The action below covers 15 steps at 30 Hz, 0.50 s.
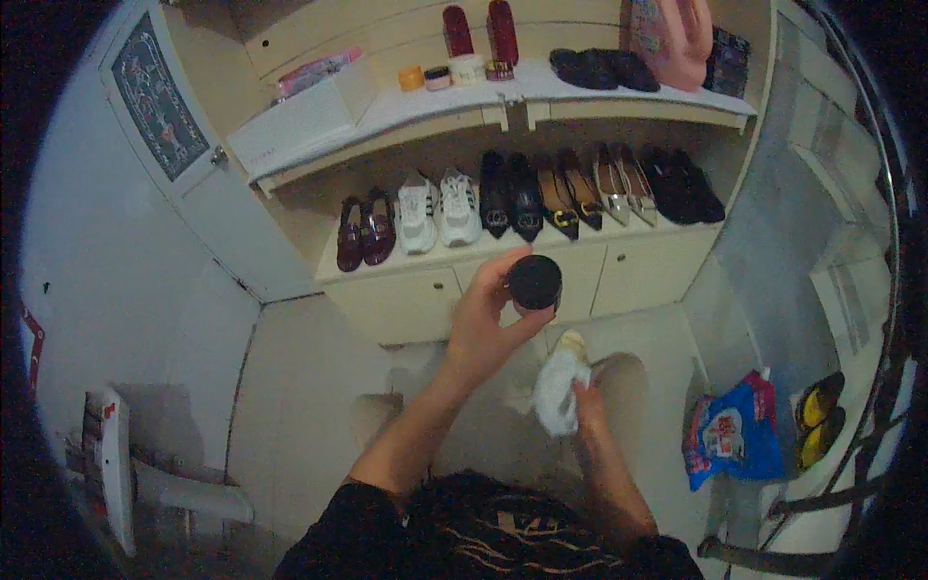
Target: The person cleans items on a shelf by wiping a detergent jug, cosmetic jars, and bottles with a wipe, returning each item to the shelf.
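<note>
Raised before the shoe cabinet, my left hand (493, 315) grips a small jar (535, 281) by its sides. Its round black lid faces me, and the rest of the jar is mostly hidden by the lid and my fingers. Lower and to the right, my right hand (591, 399) holds a bunched white cloth (557, 395), which has a pale yellowish part at its upper end. The cloth and the jar are apart. Beyond my hands a row of shoes stands on the cabinet's lower shelf, with white sneakers (438, 212) and black pointed flats (511, 196) nearest.
On the upper shelf (406, 109) stand several cosmetic jars (464, 69), dark red shoes (471, 32), black slippers (603, 69) and a pink bag (670, 43). A blue packet (739, 431) and black-yellow slippers (821, 420) lie right. A white stool (188, 496) is at left.
</note>
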Each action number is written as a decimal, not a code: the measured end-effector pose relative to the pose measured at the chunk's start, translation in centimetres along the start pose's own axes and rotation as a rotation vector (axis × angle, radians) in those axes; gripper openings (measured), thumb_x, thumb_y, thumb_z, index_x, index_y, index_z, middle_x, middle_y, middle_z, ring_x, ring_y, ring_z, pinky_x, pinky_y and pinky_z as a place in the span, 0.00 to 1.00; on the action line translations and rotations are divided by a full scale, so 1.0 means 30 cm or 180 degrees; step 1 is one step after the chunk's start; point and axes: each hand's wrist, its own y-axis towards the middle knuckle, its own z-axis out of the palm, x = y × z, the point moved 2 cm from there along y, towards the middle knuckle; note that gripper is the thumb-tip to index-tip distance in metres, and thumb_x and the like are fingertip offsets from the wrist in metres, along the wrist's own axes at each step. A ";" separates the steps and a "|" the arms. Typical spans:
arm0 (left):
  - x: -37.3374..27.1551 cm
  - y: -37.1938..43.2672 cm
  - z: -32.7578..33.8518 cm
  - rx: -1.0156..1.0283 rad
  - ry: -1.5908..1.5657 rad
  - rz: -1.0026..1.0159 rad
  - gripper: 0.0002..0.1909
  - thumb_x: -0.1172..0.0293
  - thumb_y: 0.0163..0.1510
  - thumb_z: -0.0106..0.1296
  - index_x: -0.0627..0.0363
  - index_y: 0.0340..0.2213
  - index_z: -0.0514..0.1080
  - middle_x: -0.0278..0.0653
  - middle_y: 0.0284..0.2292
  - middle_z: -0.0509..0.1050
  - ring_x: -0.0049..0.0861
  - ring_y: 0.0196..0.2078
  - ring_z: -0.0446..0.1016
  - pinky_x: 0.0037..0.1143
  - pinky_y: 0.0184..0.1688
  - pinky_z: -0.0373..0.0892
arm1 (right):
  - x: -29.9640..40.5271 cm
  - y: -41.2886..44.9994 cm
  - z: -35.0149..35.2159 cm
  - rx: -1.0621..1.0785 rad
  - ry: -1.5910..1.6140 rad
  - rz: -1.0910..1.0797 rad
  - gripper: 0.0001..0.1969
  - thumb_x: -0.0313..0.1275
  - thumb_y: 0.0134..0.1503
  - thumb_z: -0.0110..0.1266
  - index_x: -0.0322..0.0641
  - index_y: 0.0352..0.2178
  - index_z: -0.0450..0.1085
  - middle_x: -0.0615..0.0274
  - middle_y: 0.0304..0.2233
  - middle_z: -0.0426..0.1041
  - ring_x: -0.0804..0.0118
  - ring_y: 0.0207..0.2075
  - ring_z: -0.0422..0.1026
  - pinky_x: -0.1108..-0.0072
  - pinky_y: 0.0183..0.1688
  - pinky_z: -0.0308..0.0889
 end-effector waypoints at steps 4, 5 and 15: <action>-0.089 -0.102 0.043 0.0231 -0.0159 -0.0096 0.31 0.84 0.39 0.55 0.62 0.46 0.57 0.37 0.42 0.64 0.22 0.45 0.65 0.23 0.48 0.61 | 0.340 -0.207 -0.061 -0.0316 0.0841 -0.0945 0.23 0.41 0.55 0.41 0.30 0.44 0.60 0.55 0.39 0.66 0.64 0.39 0.66 0.75 0.42 0.60; -0.104 -0.129 0.045 0.0197 -0.0225 -0.0057 0.31 0.84 0.39 0.55 0.61 0.46 0.57 0.38 0.42 0.64 0.23 0.45 0.65 0.23 0.48 0.61 | 0.449 -0.301 -0.059 -0.0308 0.0858 -0.1496 0.23 0.41 0.55 0.40 0.29 0.43 0.61 0.55 0.38 0.68 0.66 0.38 0.66 0.75 0.41 0.60; -0.149 -0.230 0.162 0.0451 0.0664 0.0282 0.30 0.68 0.40 0.57 0.63 0.44 0.58 0.44 0.42 0.64 0.33 0.46 0.64 0.27 0.47 0.61 | 0.730 -0.752 -0.005 -0.0210 -0.1041 -0.4610 0.16 0.29 0.51 0.39 0.36 0.41 0.65 0.51 0.49 0.58 0.55 0.50 0.57 0.71 0.52 0.51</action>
